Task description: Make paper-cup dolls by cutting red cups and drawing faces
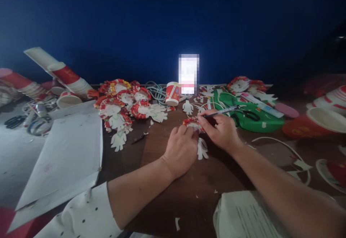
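Hands [181, 152] hold pen [221, 111], touch paper figure [202, 149]; white packet [244, 212] bears blurred print.

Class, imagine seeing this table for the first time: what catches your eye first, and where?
A glowing white upright rectangle, blurred into pixels, stands out against the dark blue wall near centre. Below it, the right hand holds a slim dark pen by a red-rimmed white paper figure, on which the left hand rests. Further left lies a cluster of similar red-and-white paper figures.
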{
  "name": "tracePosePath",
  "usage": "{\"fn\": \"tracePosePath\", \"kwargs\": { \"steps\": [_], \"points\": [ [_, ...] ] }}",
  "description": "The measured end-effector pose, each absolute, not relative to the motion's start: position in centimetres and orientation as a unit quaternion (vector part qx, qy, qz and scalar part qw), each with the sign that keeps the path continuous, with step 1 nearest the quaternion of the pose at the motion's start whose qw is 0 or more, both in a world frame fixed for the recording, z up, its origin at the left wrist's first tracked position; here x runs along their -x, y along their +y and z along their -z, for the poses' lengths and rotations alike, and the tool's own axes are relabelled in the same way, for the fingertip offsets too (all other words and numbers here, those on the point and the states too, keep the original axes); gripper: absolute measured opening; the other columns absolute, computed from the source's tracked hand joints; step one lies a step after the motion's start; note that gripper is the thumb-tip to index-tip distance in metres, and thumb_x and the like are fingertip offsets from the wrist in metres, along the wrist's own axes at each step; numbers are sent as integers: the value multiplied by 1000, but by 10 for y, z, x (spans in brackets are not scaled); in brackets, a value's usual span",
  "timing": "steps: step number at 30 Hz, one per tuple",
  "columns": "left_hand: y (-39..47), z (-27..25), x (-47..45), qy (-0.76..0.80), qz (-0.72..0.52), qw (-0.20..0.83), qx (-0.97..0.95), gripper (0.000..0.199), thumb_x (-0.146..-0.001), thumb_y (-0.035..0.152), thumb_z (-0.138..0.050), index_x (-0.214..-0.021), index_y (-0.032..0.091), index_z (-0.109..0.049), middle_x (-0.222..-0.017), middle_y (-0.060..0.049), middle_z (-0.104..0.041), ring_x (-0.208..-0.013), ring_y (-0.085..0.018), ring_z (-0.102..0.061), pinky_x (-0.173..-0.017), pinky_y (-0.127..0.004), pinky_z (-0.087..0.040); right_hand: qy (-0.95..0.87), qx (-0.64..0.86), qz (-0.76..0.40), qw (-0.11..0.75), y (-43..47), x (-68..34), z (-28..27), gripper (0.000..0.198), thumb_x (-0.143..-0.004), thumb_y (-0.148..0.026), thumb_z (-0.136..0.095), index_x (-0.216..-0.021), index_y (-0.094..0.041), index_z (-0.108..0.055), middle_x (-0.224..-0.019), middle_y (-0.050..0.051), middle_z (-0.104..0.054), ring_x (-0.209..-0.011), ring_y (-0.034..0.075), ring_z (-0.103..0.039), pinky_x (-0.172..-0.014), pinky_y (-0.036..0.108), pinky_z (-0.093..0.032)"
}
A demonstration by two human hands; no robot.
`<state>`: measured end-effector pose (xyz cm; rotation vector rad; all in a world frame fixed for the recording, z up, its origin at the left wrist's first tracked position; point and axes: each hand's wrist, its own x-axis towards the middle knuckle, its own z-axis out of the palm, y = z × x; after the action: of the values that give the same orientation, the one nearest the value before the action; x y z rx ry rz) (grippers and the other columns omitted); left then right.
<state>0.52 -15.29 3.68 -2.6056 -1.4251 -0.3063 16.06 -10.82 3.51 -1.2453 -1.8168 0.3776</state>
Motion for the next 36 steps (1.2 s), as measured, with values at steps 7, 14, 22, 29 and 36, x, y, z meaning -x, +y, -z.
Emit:
{"fn": "tracePosePath", "kwargs": {
  "steps": [7,14,22,29,36],
  "points": [
    [-149,-40,-2,-474,86,51,875,20,-88,24,-47,-93,16,-65,-95,-11,-60,-97,-26,-50,-79,-41,-39,-759,500,-134,395,-107,-161,-31,14,-86,-31,-54,-87,-22,-64,-84,2,-70,-78,18,-65,-73,28,-49],
    [-153,-41,-3,-453,70,44,887,17,-85,19,-50,-89,16,-66,-96,-11,-63,-97,-28,-51,-76,-41,-38,-767,507,-124,374,-106,-166,-30,16,-85,-31,-54,-86,-20,-66,-85,3,-71,-75,17,-65,-69,27,-47],
    [-157,-39,-5,-450,47,47,890,20,-84,16,-50,-95,15,-67,-100,-11,-64,-94,-28,-52,-74,-41,-36,-756,524,-130,371,-106,-166,-27,18,-83,-33,-56,-87,-20,-69,-85,3,-72,-72,17,-66,-66,26,-48],
    [-156,-40,-5,-442,46,17,896,20,-86,18,-49,-92,17,-68,-99,-11,-65,-97,-28,-51,-77,-41,-36,-757,529,-124,362,-103,-167,-23,18,-81,-33,-59,-76,-21,-71,-85,4,-74,-77,20,-69,-68,30,-52],
    [-156,-37,-5,-440,62,27,896,21,-86,17,-49,-94,15,-68,-97,-12,-64,-96,-28,-51,-76,-41,-36,-760,519,-137,367,-102,-167,-21,18,-80,-32,-61,-73,-20,-71,-84,5,-74,-78,21,-69,-71,32,-53]
  ]
}}
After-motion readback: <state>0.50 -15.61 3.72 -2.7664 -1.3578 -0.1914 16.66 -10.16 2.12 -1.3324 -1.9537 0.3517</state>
